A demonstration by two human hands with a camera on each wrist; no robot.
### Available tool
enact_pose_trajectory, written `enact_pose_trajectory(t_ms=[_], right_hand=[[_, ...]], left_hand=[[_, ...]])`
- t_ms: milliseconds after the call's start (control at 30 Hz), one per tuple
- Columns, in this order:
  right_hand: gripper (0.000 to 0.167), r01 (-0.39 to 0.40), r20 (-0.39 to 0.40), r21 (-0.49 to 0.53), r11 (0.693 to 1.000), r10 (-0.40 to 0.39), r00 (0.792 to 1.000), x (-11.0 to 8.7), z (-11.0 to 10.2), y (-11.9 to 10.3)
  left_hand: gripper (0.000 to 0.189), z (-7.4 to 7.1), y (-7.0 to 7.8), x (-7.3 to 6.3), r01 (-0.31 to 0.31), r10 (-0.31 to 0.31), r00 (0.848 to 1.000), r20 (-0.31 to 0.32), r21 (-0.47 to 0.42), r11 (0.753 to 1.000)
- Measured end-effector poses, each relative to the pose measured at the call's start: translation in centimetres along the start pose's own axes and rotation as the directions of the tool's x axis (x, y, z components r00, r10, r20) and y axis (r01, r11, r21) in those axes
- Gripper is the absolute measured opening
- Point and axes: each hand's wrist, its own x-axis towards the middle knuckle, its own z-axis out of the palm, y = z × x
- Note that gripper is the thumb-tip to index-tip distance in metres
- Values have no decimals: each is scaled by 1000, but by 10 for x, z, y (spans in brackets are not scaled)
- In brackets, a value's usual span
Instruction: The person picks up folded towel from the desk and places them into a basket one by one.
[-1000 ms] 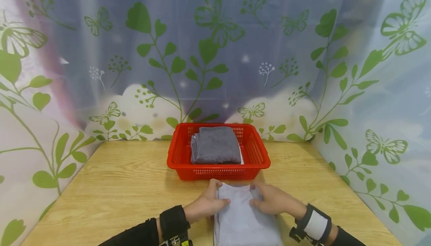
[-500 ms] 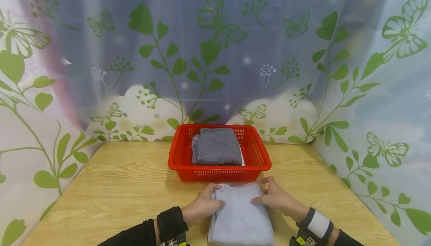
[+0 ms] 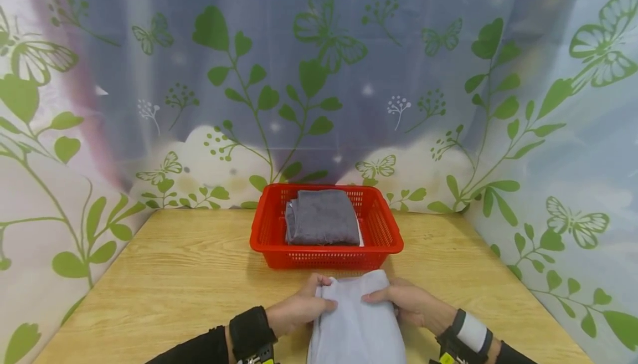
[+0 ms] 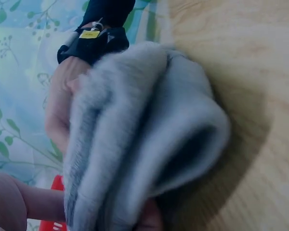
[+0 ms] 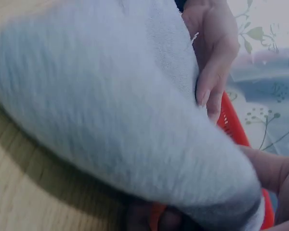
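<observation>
A folded light grey towel (image 3: 359,319) lies between the two hands in front of the red basket (image 3: 326,249). My left hand (image 3: 303,306) grips its left side, thumb on top and fingers tucked under. The right hand (image 3: 416,304) holds the opposite side, its thumb pressed on the upper face and most of its fingers hidden beneath. In the left wrist view, the layered folds of the towel (image 4: 135,120) bulge at the near end, casting a shadow on the wood. The right wrist view has the towel (image 5: 111,110) bowed and raised at an angle.
Inside the basket sits a folded dark grey towel (image 3: 326,217), with a white edge showing at its right. The wooden table (image 3: 189,275) extends to both sides. Patterned curtains (image 3: 319,76) enclose the back and sides.
The right hand's fingers left the far edge, spread out to the right, then closed round the towel's right side. The towel shifted slightly left, and its surface now looks more bent.
</observation>
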Motion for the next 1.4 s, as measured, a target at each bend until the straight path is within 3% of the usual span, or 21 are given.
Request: enact_pose_trajectory(t_ms=[100,333,500,700,933,1200,1400], right_hand=[[57,15,35,10,1000,-16,999,-4,6,-3],[63,70,18,-33,997,-70,997,-20,11,-19],[69,88,6,-45,995,-88,996,-30,8,-35],[59,136,25,-33,990,-135,991,-40,3,-61],[49,211,69,-10,977,-210,975,-48,-1,-84],[49,304,93,17,953,-304,948,-45,-2,-105],[56,351,117,9,936,-349,930,-43,-2,-117]], left_hand=[[37,3,0,-4,0,0,1000,-5,2,1000],[36,8,9,-13,-114,115,991,-71,16,993],[37,6,19,-21,-213,212,972,-103,-4,977],[36,3,33,-28,-345,334,926,-174,-32,938],[33,-1,54,-36,-420,404,882,-245,-13,908],[30,-15,74,-29,-554,495,779,-384,-52,831],[29,-30,90,-19,-597,504,737,-451,-84,798]])
